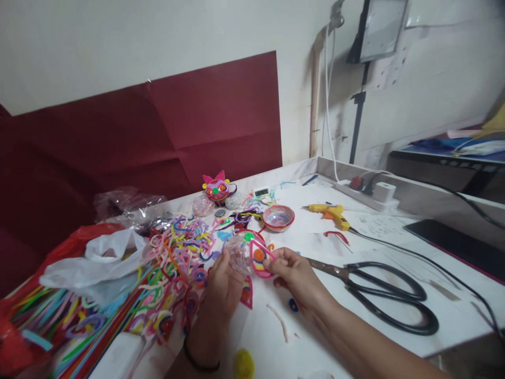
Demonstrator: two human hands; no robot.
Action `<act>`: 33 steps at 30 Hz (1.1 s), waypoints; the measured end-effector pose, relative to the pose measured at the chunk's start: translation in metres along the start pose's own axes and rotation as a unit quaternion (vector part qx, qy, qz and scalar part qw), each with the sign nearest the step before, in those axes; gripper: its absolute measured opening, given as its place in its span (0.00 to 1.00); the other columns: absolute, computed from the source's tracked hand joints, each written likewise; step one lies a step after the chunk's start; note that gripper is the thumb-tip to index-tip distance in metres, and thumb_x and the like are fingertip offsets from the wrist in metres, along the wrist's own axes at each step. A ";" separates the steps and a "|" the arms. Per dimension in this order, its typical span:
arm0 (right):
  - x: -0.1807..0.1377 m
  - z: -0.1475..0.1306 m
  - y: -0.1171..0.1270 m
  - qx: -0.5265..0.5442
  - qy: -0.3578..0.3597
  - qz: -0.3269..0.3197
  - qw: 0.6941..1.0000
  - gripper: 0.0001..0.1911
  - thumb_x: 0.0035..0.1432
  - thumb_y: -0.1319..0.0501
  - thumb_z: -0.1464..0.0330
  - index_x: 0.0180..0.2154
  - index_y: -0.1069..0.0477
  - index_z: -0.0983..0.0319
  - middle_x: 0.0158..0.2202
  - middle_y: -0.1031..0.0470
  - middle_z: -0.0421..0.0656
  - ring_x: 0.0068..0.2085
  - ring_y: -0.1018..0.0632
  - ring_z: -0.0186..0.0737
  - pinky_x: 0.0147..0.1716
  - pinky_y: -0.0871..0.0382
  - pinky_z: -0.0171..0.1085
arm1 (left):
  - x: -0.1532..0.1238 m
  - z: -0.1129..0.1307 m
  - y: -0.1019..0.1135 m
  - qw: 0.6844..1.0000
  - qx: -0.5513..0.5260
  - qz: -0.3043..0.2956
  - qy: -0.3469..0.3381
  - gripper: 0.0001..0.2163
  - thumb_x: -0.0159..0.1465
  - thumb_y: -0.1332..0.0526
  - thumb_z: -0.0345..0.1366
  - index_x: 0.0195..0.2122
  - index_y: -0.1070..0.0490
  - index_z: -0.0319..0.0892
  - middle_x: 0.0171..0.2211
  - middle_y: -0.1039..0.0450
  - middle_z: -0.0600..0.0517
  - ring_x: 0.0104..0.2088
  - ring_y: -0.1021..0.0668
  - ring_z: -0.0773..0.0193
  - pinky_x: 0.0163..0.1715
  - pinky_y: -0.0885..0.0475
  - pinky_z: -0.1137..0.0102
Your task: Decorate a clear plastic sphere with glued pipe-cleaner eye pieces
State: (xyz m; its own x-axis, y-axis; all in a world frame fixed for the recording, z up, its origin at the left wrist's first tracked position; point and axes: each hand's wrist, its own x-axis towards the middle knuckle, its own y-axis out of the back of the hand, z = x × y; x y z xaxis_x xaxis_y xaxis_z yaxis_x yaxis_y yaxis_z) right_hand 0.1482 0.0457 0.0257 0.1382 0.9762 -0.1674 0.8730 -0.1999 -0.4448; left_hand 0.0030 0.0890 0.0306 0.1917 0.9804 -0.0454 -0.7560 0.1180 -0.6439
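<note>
1. Pink-edged teardrop piece [259, 256]: pinched between thumb and fingers of the right hand [296, 275], held up at the near right side of a clear plastic ball [238, 252].
2. Left hand [225, 287]: its fingers appear to grasp the ball from the left; part of that contact is hidden.
3. Judged from this pose, the step in hand is placing the piece against the ball. The next move calls for a steady ball and a light, square right-hand pinch; whether piece and ball touch, I cannot tell.
4. Just below the left fingers, a second pink-edged piece [247, 295] juts out, partly hidden.
5. Right of the right fingers, black-handled scissors [344, 272] hem in sideways travel.
6. Left of the left fingers, heaped craft stems [177, 247] crowd close and might snag.
7. Beyond the right fingers, white tabletop [307, 239] shows before the red-rimmed bowl [279, 228] and yellow glue gun [329, 211], probably the easiest room.
8. Farthest ahead, a pink-eared ball [216, 190] stands near the tabletop's back edge.
</note>
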 end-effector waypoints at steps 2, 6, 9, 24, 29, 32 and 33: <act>0.002 0.004 -0.001 -0.018 0.005 -0.002 1.000 0.25 0.29 0.24 0.61 0.27 0.33 0.63 0.18 0.33 0.33 0.21 0.35 0.28 0.18 0.39 0.28 | 0.000 0.000 0.000 0.999 -0.020 0.034 -0.023 0.16 0.64 0.40 0.35 0.53 0.34 0.47 0.42 0.21 0.50 0.43 0.20 0.62 0.46 0.25 0.65; 0.005 0.009 -0.004 -0.044 0.027 -0.018 0.999 0.24 0.31 0.24 0.58 0.27 0.33 0.63 0.18 0.33 0.34 0.19 0.36 0.28 0.16 0.40 0.28 | 0.001 0.002 0.000 0.997 -0.021 0.059 -0.034 0.14 0.67 0.44 0.36 0.54 0.37 0.50 0.39 0.21 0.52 0.38 0.19 0.64 0.43 0.25 0.66; 0.005 0.009 -0.006 -0.063 0.038 -0.027 0.997 0.24 0.31 0.25 0.57 0.26 0.32 0.63 0.17 0.35 0.33 0.18 0.37 0.27 0.15 0.40 0.28 | 0.001 0.003 -0.001 0.999 -0.014 0.047 -0.022 0.12 0.66 0.42 0.40 0.49 0.35 0.45 0.39 0.22 0.49 0.38 0.20 0.63 0.44 0.26 0.65; -0.002 -0.007 -0.012 -0.110 0.021 -0.072 0.991 0.28 0.32 0.26 0.52 0.28 0.34 0.63 0.20 0.34 0.33 0.19 0.33 0.29 0.15 0.33 0.31 | -0.017 0.010 -0.014 0.990 0.120 0.003 -0.078 0.30 0.46 0.29 0.30 0.47 0.43 0.47 0.31 0.25 0.56 0.27 0.24 0.67 0.31 0.28 0.71; 0.006 -0.016 0.001 -0.223 0.108 -0.062 0.967 0.26 0.40 0.30 0.49 0.33 0.32 0.62 0.24 0.30 0.38 0.24 0.28 0.35 0.18 0.35 0.33 | -0.012 0.015 -0.007 0.991 0.118 -0.012 -0.066 0.32 0.46 0.29 0.31 0.50 0.43 0.47 0.34 0.24 0.54 0.30 0.22 0.65 0.32 0.28 0.71; 0.014 -0.037 0.008 -0.289 0.223 -0.065 0.929 0.23 0.47 0.33 0.51 0.37 0.29 0.62 0.34 0.25 0.43 0.37 0.24 0.41 0.32 0.31 0.37 | -0.014 0.022 -0.003 0.987 0.145 -0.060 -0.034 0.35 0.47 0.28 0.31 0.53 0.45 0.48 0.36 0.25 0.54 0.32 0.21 0.63 0.33 0.28 0.70; 0.016 -0.045 0.009 -0.303 0.238 -0.085 0.919 0.23 0.48 0.34 0.51 0.39 0.28 0.62 0.39 0.24 0.45 0.41 0.24 0.43 0.36 0.30 0.39 | -0.015 0.024 -0.002 0.984 0.153 -0.086 -0.021 0.36 0.47 0.28 0.31 0.54 0.45 0.48 0.36 0.25 0.54 0.33 0.21 0.63 0.33 0.28 0.71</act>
State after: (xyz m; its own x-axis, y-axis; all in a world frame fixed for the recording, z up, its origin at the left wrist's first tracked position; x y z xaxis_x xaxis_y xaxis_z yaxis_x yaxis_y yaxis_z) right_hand 0.1795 0.0633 0.0590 0.0387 0.9444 0.3264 0.9813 -0.0975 0.1658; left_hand -0.0134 0.0778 0.0510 0.3123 0.9466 0.0802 -0.8692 0.3187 -0.3781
